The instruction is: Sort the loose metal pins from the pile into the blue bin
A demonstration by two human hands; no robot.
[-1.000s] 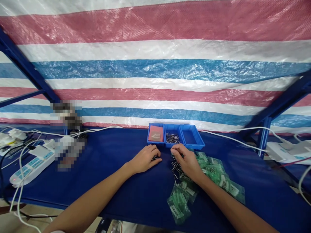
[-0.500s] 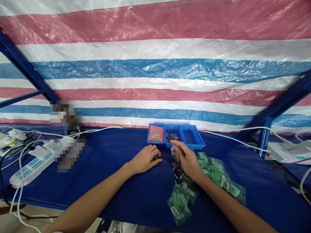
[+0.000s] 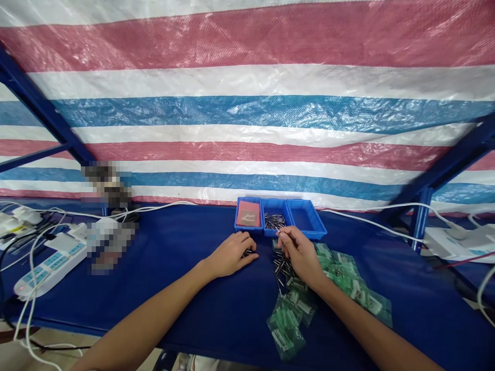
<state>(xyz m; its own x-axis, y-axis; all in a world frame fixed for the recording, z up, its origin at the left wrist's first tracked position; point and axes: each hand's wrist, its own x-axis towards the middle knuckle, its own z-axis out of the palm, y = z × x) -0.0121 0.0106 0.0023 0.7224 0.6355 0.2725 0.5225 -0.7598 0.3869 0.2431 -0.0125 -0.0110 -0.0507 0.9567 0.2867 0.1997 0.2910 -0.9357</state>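
My left hand [image 3: 232, 253] rests on the blue table with its fingers curled. Several thin dark metal pins [image 3: 248, 253] show between its fingers and thumb. My right hand [image 3: 301, 255] is closed in a pinch just in front of the middle blue bin; anything at its fingertips is too small to make out. Under and beside it lies a loose pile of dark metal pins [image 3: 283, 268]. More pins [image 3: 274, 221] fill part of the middle bin [image 3: 287, 211]. Small clear bags with green and white contents [image 3: 286, 324] lie close to the right forearm.
The left bin [image 3: 235, 221] holds a pink packet [image 3: 248, 213]. A third bin [image 3: 307, 214] stands on the right. More green bags [image 3: 350, 278] spread right of my hand. A white power strip [image 3: 50, 270] with tangled cables lies at left. A striped sheet [image 3: 247, 113] hangs behind.
My right hand has drawn its fingertips in slightly and shifted a little to the right, away from the middle bin. My left hand has stayed in place.
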